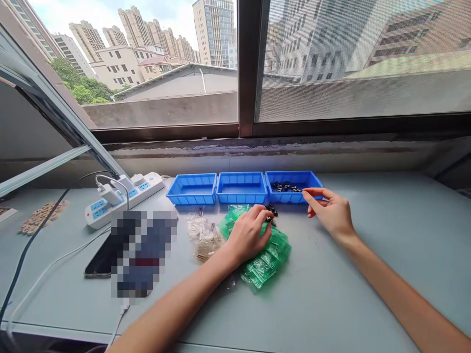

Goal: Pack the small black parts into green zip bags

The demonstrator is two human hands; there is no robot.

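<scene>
Head camera, looking down at my two bare hands on a grey table (331, 304). My right hand (331, 212) has its thumb and forefinger drawn close together, tips at the front rim of a blue tray (294, 197). I cannot tell whether anything small is pinched between them. Just beyond those fingertips, inside that tray, lie small black parts (285, 187). My left hand (246, 234) rests palm down with fingers curled over a heap of green bags (267, 262). Its fingertips reach a few loose black pieces (272, 210) on the table, and whether they grip one is unclear. Left of that hand sits a pile of clear bags (202, 235). Farther out, beside the first tray, stand a middle blue tray (241, 197) and a left blue tray (191, 198), then a white power strip (125, 198) and a dark phone (97, 262).
</scene>
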